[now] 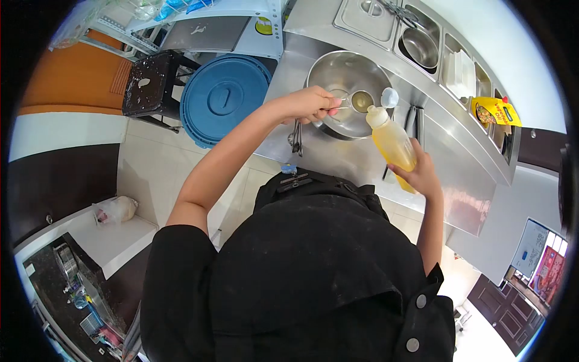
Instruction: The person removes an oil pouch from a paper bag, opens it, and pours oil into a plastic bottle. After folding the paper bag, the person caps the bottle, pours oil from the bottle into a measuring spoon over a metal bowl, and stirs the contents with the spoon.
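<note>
My left hand [310,104] pinches the thin handle of a small round measuring spoon [362,101] over a large steel mixing bowl [330,67]. Yellowish liquid sits in the spoon. My right hand [420,172] is wrapped round a clear plastic squeeze bottle [392,140] of yellow liquid. The bottle tilts, its mouth close beside the spoon's rim; I cannot tell whether liquid is flowing. A whitish translucent cap [389,98] shows just past the bottle's mouth. Below my left hand, several small metal spoons [295,140] lie at the counter's front edge.
The bowl rests on a steel counter [338,158]. Behind it are inset steel pans [421,48], one lidded, and a yellow pouch [496,111]. Long metal utensils [416,123] lie right of the bottle. To the left stand a blue lidded bin [224,99] and a black stool [148,84].
</note>
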`<state>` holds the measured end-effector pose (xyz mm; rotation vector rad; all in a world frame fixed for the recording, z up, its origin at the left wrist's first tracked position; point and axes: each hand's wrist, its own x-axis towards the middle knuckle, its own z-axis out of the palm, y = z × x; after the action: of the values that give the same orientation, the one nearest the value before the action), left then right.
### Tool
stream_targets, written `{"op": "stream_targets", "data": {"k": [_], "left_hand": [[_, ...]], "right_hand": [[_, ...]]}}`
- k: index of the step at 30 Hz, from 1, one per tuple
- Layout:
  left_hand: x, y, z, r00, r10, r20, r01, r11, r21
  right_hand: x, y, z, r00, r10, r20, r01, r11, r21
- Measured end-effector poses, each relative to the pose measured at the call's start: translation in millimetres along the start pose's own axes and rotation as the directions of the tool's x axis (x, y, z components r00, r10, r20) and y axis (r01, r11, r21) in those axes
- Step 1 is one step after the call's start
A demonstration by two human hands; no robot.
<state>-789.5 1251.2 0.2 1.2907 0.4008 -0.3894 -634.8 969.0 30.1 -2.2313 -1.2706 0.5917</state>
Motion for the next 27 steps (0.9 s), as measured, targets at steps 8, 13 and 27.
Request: {"op": "stream_targets", "data": {"k": [8,13,27], "left_hand": [[-3,10,4,1.000,0.008,-0.011,-0.008,1.000,0.010],[1,5,3,0.989,0.046,-0.143,-0.024,0.987,0.157],[4,1,11,0.827,0.435,-0.356,-0.007,0.641,0.767]], "right_hand": [[-9,14,44,0.973,0.041,-0.226,-0.007,0.989,0.150],[-12,13,53,0.956,0.069,-0.285,0.003,0.969,0.245],[-18,13,56,0.924,0.100,-0.368,0.031,0.943,0.332]]}}
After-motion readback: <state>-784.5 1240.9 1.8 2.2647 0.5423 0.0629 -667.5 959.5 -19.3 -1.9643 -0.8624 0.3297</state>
